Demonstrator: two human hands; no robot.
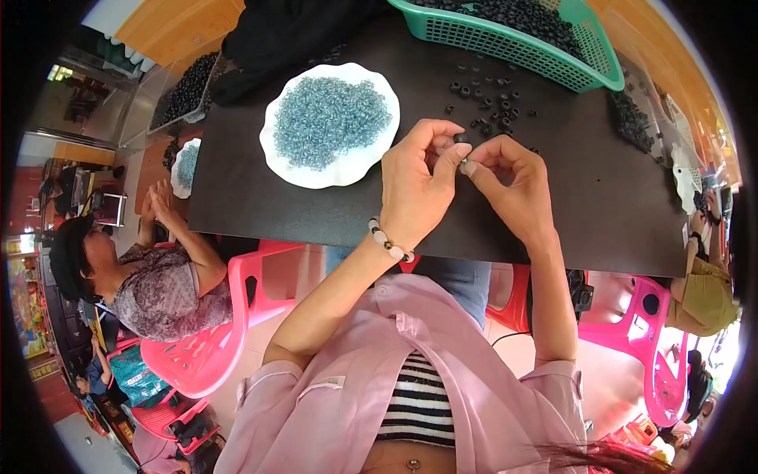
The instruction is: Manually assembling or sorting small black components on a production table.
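Over the dark table, my two hands meet with their fingertips together. My left hand (420, 180) is closed, thumb and forefinger pinching a small round black part (461, 138). My right hand (519, 188) is also closed, its thumb and forefinger pressed together at a tiny shiny piece, mostly hidden by the fingertips. Left of my hands is a white scalloped plate (276, 162) heaped with small translucent bluish pieces (328, 118). Loose black parts (489, 103) of the same kind lie scattered just beyond my fingers.
A green plastic basket (505, 57) full of black parts stands at the far side. Black cloth (272, 39) lies at the far left. One person (170, 276) sits at the left by a smaller plate (186, 167); another (703, 292) is at the right. Pink chairs (209, 359) flank me.
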